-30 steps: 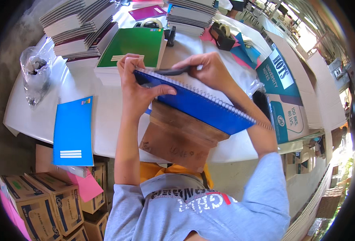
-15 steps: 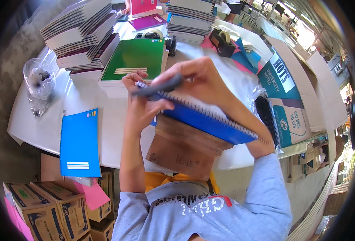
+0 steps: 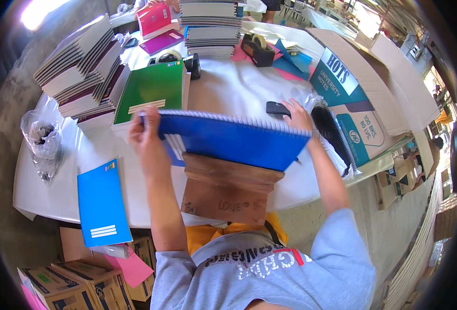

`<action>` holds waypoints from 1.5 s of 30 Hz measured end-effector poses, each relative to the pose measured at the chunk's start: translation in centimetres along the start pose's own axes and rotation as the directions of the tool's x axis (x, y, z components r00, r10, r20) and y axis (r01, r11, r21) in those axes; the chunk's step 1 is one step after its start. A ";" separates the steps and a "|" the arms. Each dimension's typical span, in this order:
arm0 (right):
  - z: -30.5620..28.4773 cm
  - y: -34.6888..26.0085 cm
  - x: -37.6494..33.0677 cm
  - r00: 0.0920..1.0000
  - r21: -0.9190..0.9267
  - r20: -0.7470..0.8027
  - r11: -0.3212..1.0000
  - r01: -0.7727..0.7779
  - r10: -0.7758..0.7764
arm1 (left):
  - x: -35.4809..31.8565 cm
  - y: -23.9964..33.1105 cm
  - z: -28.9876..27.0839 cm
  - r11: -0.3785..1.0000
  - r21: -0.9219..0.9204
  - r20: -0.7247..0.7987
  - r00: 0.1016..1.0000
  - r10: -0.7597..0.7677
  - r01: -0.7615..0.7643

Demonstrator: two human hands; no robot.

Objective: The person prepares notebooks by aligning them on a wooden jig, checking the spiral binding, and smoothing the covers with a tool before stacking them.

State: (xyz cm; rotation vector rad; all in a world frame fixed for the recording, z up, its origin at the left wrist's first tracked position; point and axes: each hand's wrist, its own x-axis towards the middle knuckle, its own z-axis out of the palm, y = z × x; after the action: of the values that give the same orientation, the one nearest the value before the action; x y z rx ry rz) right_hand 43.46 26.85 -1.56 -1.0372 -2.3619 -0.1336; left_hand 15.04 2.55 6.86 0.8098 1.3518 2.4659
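A dark blue spiral notebook is tilted over a brown wooden stand, its coil edge upward. My left hand is closed on the notebook's left end, thumb and fingers at the coil. Off the notebook's right end, my right hand is low over the table with its fingers apart. Its fingertips are beside a small dark tool lying on the white cover; whether they touch it I cannot tell. The tool's exact kind does not show.
A green notebook tops a pile at left, beside stacked spiral notebooks. A light blue notebook overhangs the table's near left edge. Tape dispensers stand farther back. At right are black coils and an open carton.
My right hand has left the notebook's left end and moved right; the dark tool it held now lies on the table. My left hand has shifted left, still holding the notebook.
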 end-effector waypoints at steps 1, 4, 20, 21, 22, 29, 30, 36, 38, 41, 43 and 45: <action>-0.6 -0.7 -1.2 0.997 0.049 0.038 0.997 -0.062 0.060 | 0.6 1.7 0.2 0.999 0.021 -0.101 0.994 0.048 -0.046; -3.1 -5.8 -4.1 0.938 -0.029 0.267 0.975 -0.222 0.222 | 2.6 9.2 0.7 0.948 -0.027 -0.250 0.921 0.300 -0.317; -10.0 -8.7 -17.2 0.828 0.738 -0.109 0.603 -0.303 0.550 | -17.0 1.3 1.5 0.632 0.386 0.566 0.713 0.414 -0.673; -11.9 -10.8 -18.4 0.820 0.815 -0.031 0.489 -0.311 0.572 | -17.0 0.8 1.4 0.623 0.389 0.572 0.708 0.414 -0.679; -13.5 -12.7 -19.5 0.859 0.802 0.051 0.492 -0.339 0.509 | -17.2 0.6 1.5 0.620 0.381 0.582 0.699 0.416 -0.686; -16.0 -18.3 -19.3 0.986 0.544 0.028 0.825 -0.154 0.166 | -17.5 1.0 2.0 0.561 0.418 0.644 0.669 0.372 -0.715; -15.9 -18.3 -19.0 0.989 0.525 0.014 0.841 -0.134 0.148 | -17.4 1.1 2.0 0.567 0.415 0.649 0.668 0.364 -0.711; -15.4 -18.0 -18.5 0.996 0.485 0.053 0.870 -0.091 0.074 | -17.8 1.3 2.3 0.581 0.422 0.645 0.681 0.347 -0.696; -15.7 -17.8 -18.9 0.936 0.750 0.322 0.564 -0.346 0.145 | -17.9 1.2 2.3 0.571 0.411 0.658 0.665 0.354 -0.711; -15.4 -16.6 -19.0 0.698 0.642 0.707 -0.310 -0.702 -0.115 | -17.8 0.7 2.3 0.550 0.369 0.671 0.624 0.400 -0.749; -14.5 -16.0 -19.2 0.589 0.261 0.698 -0.621 -0.739 -0.407 | -17.8 0.7 1.7 0.548 0.355 0.681 0.611 0.404 -0.757; -13.9 -16.7 -19.0 0.724 0.687 0.648 -0.229 -0.690 -0.236 | -16.9 0.5 1.2 0.494 0.369 0.635 0.602 0.484 -0.787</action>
State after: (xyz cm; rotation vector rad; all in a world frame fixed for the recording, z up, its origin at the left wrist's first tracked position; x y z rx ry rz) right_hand 48.29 -1.32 2.36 -0.5654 -1.4555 2.2956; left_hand 29.72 -4.21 1.60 2.3159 1.9284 1.9202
